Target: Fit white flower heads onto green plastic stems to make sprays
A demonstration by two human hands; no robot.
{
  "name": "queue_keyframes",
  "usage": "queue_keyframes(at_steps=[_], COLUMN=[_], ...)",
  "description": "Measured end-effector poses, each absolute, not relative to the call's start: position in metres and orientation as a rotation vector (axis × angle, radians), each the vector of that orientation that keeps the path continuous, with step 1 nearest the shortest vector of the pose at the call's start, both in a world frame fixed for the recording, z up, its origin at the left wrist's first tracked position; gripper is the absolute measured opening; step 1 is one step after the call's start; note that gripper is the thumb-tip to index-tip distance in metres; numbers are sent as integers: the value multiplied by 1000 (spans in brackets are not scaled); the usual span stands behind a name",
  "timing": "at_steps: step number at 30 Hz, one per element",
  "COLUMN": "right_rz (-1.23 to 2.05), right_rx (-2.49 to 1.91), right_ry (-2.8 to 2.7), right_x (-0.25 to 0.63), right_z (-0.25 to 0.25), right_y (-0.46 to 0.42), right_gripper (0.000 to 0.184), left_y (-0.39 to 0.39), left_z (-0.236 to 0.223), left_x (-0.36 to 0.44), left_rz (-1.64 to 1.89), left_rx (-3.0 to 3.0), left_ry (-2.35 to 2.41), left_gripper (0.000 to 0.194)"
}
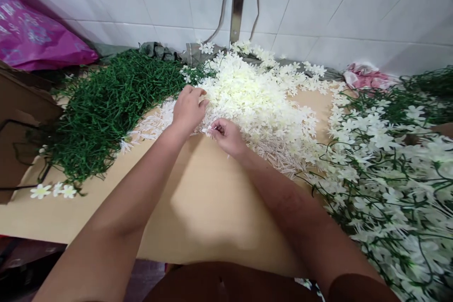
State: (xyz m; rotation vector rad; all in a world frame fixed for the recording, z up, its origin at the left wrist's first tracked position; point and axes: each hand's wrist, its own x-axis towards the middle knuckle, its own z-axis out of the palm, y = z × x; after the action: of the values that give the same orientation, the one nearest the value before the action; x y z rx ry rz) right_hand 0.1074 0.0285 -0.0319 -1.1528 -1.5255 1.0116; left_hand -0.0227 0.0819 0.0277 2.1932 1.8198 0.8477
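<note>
A heap of loose white artificial flower heads (262, 99) lies on a tan board (198, 207). My left hand (187, 108) reaches into the heap's left edge with fingers curled and pinched together; what they grip is hidden among the flowers. My right hand (226, 134) is closed, pinching a small white flower piece (208, 129) at its fingertips, just in front of the heap. A fringe of thin white stamen pieces (152, 125) spreads along the heap's near side.
A pile of green plastic stems (102, 108) lies to the left, with finished flower sprigs (389, 170) stacked at right. A purple bag (31, 37) sits at far left, pink cloth (364, 78) at back right. A tiled wall with a metal bar (239, 0) stands behind.
</note>
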Motion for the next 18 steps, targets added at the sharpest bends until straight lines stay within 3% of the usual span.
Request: queue_keyframes(at_steps=[4, 9, 13, 18], right_rz=[999, 1037, 1025, 1045], right_rx=[-1175, -1207, -1197, -1187], right_ry=[-1540, -1543, -1547, -1534], right_x=[107, 107, 108, 109], right_z=[-40, -41, -41, -40], right_y=[33, 40, 40, 37], right_gripper=[11, 11, 10, 9], left_y=[94, 79, 75, 88], left_z=[30, 22, 22, 18], left_x=[-34, -69, -82, -97], left_rz=[466, 227, 324, 721], left_rx=[2265, 2321, 2299, 2000], left_ry=[2073, 2126, 2075, 2040], left_gripper=[35, 31, 29, 28])
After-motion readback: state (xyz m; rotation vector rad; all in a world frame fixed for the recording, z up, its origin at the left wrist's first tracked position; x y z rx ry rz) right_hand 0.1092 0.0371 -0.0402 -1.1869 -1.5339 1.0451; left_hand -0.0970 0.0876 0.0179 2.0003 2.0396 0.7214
